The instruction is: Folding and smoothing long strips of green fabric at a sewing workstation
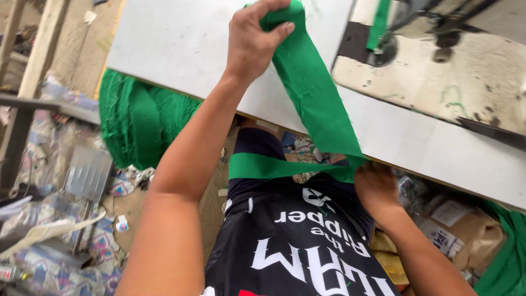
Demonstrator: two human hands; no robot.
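A: Green fabric strip [320,104], where is it?
B: It runs from the white worktop [181,44] down over the front edge to the lap.
A: Hands?
B: Left hand [255,41] is closed, pinching the strip's upper end above the worktop. Right hand [377,186] grips the lower end just under the edge.
A: Anything else?
B: Sewing machine [438,60] top right, green fabric pile [139,118] hanging at left.

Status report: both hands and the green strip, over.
Left hand pinches green fabric strip above white table. Right hand grips its lower end at table edge. Nothing blocking.
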